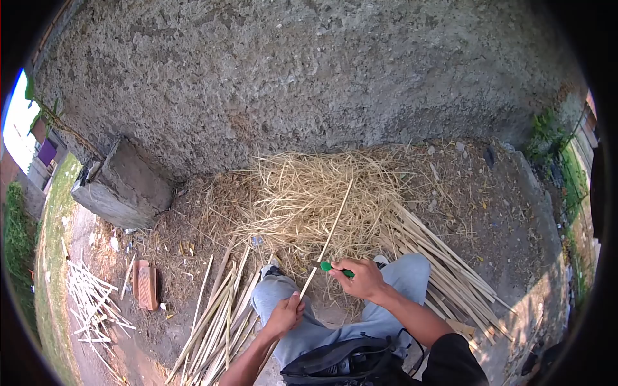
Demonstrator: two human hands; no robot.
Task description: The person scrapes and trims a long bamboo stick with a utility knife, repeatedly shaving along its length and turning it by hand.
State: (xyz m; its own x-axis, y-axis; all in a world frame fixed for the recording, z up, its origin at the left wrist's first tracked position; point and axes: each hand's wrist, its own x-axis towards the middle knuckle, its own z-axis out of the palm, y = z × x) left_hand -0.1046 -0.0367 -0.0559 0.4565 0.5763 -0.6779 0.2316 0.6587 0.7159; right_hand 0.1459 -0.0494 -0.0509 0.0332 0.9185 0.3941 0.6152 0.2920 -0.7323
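Observation:
My left hand (284,316) is closed round the lower end of a long, thin bamboo strip (337,219), which slants up and away over a heap of pale shavings (302,193). In my right hand (362,281) is a green-handled knife (347,273), its fingers wrapped round the handle. The knife's short blade lies against the strip, a little above my left hand; its edge is too small to make out. Both hands are between my knees, in front of a black bag (341,367) on my lap.
Long strips lie beside my left leg (215,321) and beside my right leg (450,264). Farther left are a bundle of short pale sticks (93,299) and a reddish brick (147,287). A concrete block (125,186) stands against the rough wall (309,77).

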